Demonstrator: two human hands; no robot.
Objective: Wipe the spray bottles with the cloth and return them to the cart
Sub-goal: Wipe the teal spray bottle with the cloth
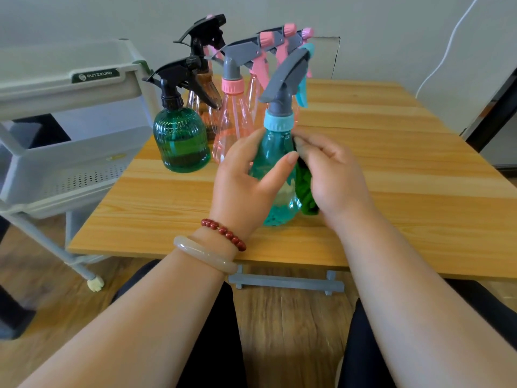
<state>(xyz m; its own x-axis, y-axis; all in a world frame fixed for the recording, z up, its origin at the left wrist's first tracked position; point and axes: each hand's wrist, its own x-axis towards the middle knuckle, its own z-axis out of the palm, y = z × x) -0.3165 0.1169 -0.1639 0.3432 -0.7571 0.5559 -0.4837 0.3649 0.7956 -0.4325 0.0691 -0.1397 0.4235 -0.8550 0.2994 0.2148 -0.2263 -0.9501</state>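
A teal spray bottle [275,161] with a grey trigger head stands at the table's near middle. My left hand [246,177] grips its body, thumb across the front. My right hand [333,175] holds a green cloth [305,189] against the bottle's right side. Behind it stand a green ribbed bottle [180,141] with a black head, a pink bottle [230,121], an amber bottle [205,88] and more pink-headed bottles [275,43].
The grey cart [70,152] stands left of the wooden table [405,169], its perforated middle tray open toward me. A white cable [444,54] hangs on the wall at right. My legs are under the table's near edge.
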